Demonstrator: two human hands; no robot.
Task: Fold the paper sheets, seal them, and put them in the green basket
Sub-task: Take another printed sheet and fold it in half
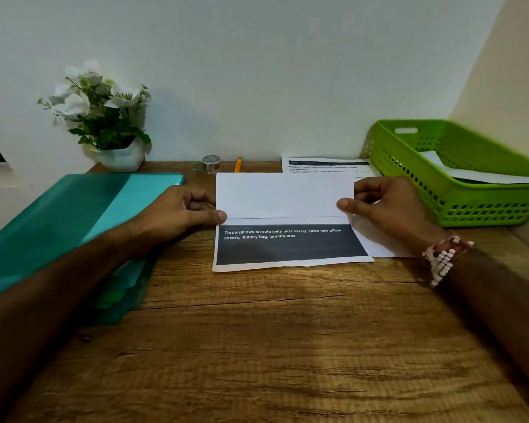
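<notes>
paper sheet [284, 196] flat mid-table [257, 331], I see its top flap folded down to the dark printed band | left hand [180, 209] pinches flap's left edge | right hand [388, 206] pinches right edge | green basket [425, 190] just right, white paper inside | tape roll [211, 163] by wall

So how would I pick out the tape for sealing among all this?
Look along the back edge of the wooden table, where it meets the wall. Right of the white flower pot and just left of the orange pen sits the tape roll. It is the only small round ring there, clear with a printed pattern.
</notes>
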